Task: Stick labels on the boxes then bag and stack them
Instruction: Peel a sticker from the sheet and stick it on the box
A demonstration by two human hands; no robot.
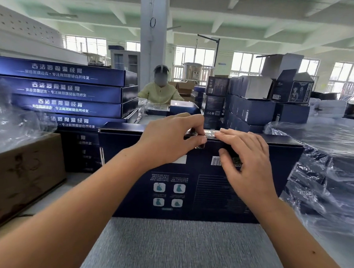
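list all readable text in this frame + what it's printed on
"古法透骨温经膏": large title on the sides of the stacked blue boxes at left.
Smaller line beneath, partly legible: "专注肩颈腰腿自然修复".
Box in front under the left hand and right hand: barcode, icons and text blocks too blurred to read.
Dark cartons at right: print too small.

A gray mat (178, 246) covers the table. A dark blue box (195, 186) stands on it. A brown carton (24, 172) sits beside.
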